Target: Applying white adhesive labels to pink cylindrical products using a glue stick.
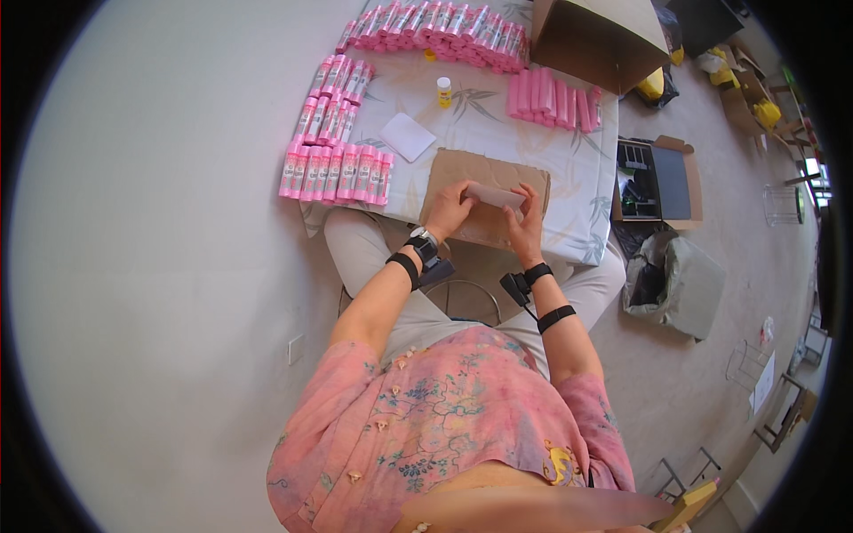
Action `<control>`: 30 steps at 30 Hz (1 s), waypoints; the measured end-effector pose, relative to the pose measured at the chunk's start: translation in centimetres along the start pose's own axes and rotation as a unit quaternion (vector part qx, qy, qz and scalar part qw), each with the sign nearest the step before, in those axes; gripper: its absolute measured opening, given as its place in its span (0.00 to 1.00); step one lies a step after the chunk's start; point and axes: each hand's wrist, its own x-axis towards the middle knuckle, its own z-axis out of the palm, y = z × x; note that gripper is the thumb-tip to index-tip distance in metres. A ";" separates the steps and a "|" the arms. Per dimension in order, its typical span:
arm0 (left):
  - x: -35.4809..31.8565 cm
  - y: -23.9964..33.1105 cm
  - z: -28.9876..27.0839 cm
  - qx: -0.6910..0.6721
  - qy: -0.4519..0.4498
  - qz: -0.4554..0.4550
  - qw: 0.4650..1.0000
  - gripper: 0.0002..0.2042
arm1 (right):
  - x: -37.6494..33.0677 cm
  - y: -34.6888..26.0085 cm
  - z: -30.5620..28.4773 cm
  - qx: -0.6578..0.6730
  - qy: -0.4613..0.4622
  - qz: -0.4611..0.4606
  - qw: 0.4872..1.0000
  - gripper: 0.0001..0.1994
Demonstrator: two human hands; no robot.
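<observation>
Between my two hands, a pale, narrow slip of paper [494, 196] is held up over a flat piece of brown cardboard [462, 169] at the table's near edge. My left hand [450, 210] pinches its left end. At the right end, my right hand [525, 218] has its thumb and fingers closed on the slip. A white stack of paper or labels [408, 137] lies left of the cardboard. Farther back stands a small yellow bottle with a white cap [444, 92].
Pink tubes with silver labels [338, 174] stand in groups along the table's left side, and more are piled [444, 31] at the back. Plain pink tubes [546, 99] lie at the right, below an open carton [591, 40]. An open box [662, 182] sits on the floor.
</observation>
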 end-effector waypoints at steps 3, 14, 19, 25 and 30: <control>0.0 0.2 -0.1 0.019 -0.017 -0.019 1.000 0.13 | -0.1 -0.3 -0.2 -0.011 -0.007 0.001 1.000 0.21; 0.2 0.5 -1.3 0.036 -0.066 -0.024 0.997 0.09 | -0.2 -2.5 -1.9 -0.170 -0.041 -0.050 0.983 0.12; -0.2 6.5 -4.7 -0.131 -0.177 -0.028 0.975 0.10 | -0.1 -7.7 -5.7 -0.109 -0.105 0.062 0.987 0.09; -3.0 13.0 -5.8 -0.236 -0.233 -0.110 0.937 0.13 | -2.6 -12.3 -7.0 0.078 -0.085 0.098 0.988 0.12; -4.1 16.2 -5.4 -0.259 -0.210 -0.088 0.939 0.13 | -5.6 -13.5 -8.3 0.249 -0.058 0.224 0.941 0.15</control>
